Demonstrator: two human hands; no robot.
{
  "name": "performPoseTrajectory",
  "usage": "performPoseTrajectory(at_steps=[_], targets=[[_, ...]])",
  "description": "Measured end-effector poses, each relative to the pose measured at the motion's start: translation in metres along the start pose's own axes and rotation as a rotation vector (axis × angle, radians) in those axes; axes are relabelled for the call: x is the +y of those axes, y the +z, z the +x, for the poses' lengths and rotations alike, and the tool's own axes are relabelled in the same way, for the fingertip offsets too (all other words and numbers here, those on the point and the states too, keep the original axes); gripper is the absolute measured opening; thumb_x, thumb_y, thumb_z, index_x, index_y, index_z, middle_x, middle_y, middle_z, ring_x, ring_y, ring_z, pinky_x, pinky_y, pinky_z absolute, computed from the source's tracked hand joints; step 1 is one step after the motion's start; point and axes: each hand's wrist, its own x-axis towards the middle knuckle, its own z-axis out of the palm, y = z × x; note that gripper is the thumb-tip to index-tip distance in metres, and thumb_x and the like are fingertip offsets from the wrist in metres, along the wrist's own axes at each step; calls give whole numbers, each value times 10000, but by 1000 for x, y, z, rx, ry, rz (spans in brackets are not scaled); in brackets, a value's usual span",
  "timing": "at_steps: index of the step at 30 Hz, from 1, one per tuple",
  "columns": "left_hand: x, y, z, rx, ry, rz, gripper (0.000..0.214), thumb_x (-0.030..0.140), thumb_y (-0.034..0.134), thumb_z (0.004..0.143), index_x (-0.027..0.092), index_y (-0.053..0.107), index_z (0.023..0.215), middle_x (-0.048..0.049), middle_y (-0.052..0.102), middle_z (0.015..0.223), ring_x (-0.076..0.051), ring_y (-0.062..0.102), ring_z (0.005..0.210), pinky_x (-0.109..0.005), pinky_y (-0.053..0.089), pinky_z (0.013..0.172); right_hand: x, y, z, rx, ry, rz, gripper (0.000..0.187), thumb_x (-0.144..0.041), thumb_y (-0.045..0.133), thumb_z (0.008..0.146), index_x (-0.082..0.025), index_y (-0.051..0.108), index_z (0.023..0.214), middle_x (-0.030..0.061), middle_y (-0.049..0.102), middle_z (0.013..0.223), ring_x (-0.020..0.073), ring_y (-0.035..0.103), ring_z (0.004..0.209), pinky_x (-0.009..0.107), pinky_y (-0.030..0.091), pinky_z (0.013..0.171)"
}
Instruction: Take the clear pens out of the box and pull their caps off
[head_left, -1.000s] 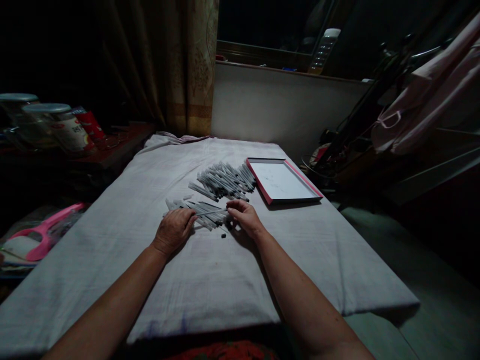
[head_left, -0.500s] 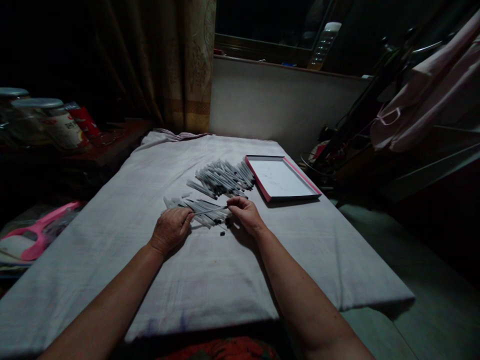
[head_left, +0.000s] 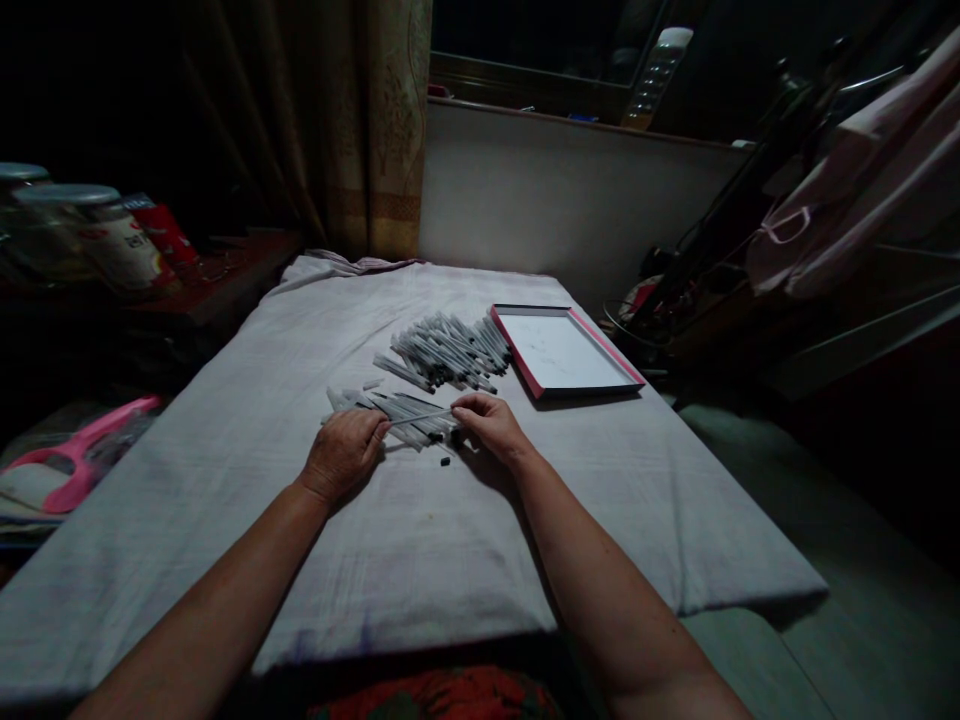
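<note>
A slim pale pen (head_left: 421,416) stretches between my two hands, above the near pile of pens. My left hand (head_left: 346,450) is closed on its left end. The fingertips of my right hand (head_left: 489,420) pinch its right end; whether a cap is there is hidden. Under and behind the held pen lies the near pile of clear pens with dark tips (head_left: 405,405). One small black cap (head_left: 445,461) rests on the cloth just in front of that pile. Farther back is a larger heap of similar pens (head_left: 442,350).
A shallow open box (head_left: 566,350) with pink and black sides sits right of the heap. The table wears a pale cloth (head_left: 442,560). Glass jars (head_left: 112,240) stand on a dark side surface at left, above a pink-handled item (head_left: 82,455). Pink fabric hangs at right.
The view has shifted slightly. Both hands keep their hold on the pen, whose right end seems a little less dark beside the right fingertips. The piles and box look unchanged.
</note>
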Motion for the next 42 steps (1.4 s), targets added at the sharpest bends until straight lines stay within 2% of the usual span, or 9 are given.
performPoseTrajectory(at_steps=[4, 10, 14, 20, 24, 29, 33, 38, 42], targets=[[-2, 1, 0, 11, -13, 1, 442, 409, 300, 1039, 208, 653, 864, -73, 719, 783, -226, 655, 725, -358, 482, 717, 2, -5, 2, 23, -28, 7, 252, -388, 822, 594, -197, 742, 739, -4, 695, 678, 129, 583, 560, 263, 473, 549], [-2, 2, -1, 16, -18, -14, 431, 417, 310, 1034, 211, 654, 877, -71, 725, 805, -223, 661, 748, -357, 482, 743, 7, -4, 2, 61, -132, -255, 105, -267, 805, 609, -245, 781, 709, 11, 726, 750, 188, 645, 740, 328, 513, 737], [-1, 0, 0, 16, -15, -29, 429, 419, 311, 1034, 209, 651, 877, -71, 724, 808, -223, 658, 754, -354, 481, 747, 7, -5, 2, 44, -177, -366, 125, -317, 713, 722, -236, 791, 774, 25, 754, 817, 209, 677, 813, 359, 510, 829], [0, -1, 0, 14, -18, -52, 433, 436, 322, 1031, 209, 654, 871, -72, 724, 806, -225, 661, 766, -352, 484, 764, 6, 2, 4, 3, -107, -157, 198, -391, 729, 684, -195, 749, 708, 2, 716, 671, 170, 642, 658, 303, 507, 682], [-1, 1, 0, 44, -68, -56, 408, 460, 357, 1019, 220, 654, 877, -63, 728, 818, -224, 667, 774, -348, 487, 772, 4, -3, 6, 127, -82, -77, 255, -437, 769, 624, -192, 707, 652, -1, 686, 613, 144, 594, 578, 270, 481, 586], [-16, -1, -3, 159, -248, -20, 339, 441, 390, 1008, 213, 636, 960, -76, 725, 900, -237, 669, 849, -347, 486, 789, 2, -27, 13, 317, -74, -42, 365, -538, 677, 689, -187, 666, 787, 41, 735, 734, 130, 571, 579, 242, 445, 519], [-28, -4, -5, 233, -372, 7, 322, 420, 377, 1007, 197, 610, 1007, -89, 706, 905, -251, 652, 830, -350, 482, 733, 7, -27, 16, 341, -60, -67, 368, -526, 643, 684, -186, 658, 823, 62, 750, 781, 143, 590, 599, 245, 449, 517], [-16, 1, -5, 191, -286, -47, 283, 408, 395, 1005, 216, 602, 1030, -77, 705, 966, -241, 659, 913, -353, 510, 838, 15, -3, 11, 238, -79, -192, 244, -429, 649, 686, -201, 692, 763, 35, 742, 741, 174, 632, 655, 285, 493, 618], [-4, 4, -5, 145, -172, -102, 274, 398, 386, 1015, 228, 596, 1057, -69, 702, 992, -232, 660, 949, -361, 521, 890, 9, 3, 3, 214, -125, -342, 118, -332, 701, 685, -226, 725, 730, 6, 730, 759, 178, 637, 723, 303, 491, 749]])
